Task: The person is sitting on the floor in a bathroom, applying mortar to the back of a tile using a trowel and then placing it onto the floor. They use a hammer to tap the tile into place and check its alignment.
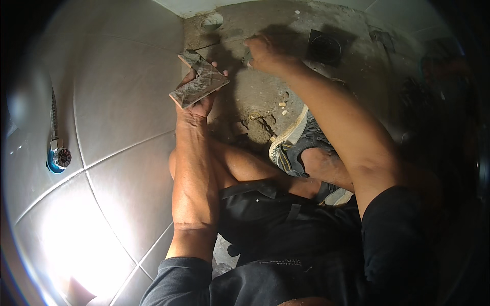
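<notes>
My left hand (204, 103) is under a cut tile piece (201, 84) with a V-shaped notch, holding it up close to the left wall. Grey smears cover the tile's upturned face, and its cut edge looks reddish-tan. Some fingertips show past its far right edge. Farther off and to the right, my right hand (265, 53) hangs low over the rough floor with its fingers curled. A small greyish patch shows by those fingers, but I cannot make out what it is.
Large pale tiles cover the left wall (122, 92), where a small valve (62, 157) and hose stick out. A round pipe opening (212, 20) and a square drain (324, 47) sit in the floor. Crumbled mortar (259, 130) lies near my shoe (293, 137).
</notes>
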Demonstrator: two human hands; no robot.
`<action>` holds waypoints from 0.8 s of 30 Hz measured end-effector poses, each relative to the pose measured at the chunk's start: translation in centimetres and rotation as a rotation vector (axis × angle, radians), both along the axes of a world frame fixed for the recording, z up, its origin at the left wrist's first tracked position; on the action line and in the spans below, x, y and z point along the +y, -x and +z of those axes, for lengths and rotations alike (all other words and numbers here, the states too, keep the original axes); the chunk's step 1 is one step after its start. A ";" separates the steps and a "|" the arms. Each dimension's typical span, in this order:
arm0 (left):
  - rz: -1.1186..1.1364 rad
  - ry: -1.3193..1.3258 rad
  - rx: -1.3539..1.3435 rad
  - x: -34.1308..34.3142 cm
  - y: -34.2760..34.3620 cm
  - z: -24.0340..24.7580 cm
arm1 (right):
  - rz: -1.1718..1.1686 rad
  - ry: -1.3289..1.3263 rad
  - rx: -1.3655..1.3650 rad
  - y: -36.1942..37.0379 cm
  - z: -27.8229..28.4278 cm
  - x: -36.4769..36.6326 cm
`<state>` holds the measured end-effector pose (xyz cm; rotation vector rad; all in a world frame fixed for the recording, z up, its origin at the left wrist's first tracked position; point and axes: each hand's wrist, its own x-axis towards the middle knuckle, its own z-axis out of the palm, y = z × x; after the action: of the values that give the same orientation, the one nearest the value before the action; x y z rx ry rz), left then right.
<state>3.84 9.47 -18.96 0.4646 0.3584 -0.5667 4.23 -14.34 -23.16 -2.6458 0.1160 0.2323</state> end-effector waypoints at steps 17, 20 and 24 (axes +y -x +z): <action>-0.471 -0.029 -0.291 2.8 -4.4 -2.0 | -0.595 -1.328 0.049 12.1 12.7 -7.7; -0.428 -0.380 -0.536 8.5 -8.3 -1.4 | -0.211 -1.202 -0.236 21.2 18.4 -13.5; -0.075 -0.539 -0.357 6.4 -6.1 4.7 | -0.507 -1.009 -0.520 36.1 30.9 -25.8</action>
<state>9.93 15.82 -14.23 1.0856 0.1456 -0.4437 -31.84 -40.14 7.71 -1.5323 0.3713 -0.4557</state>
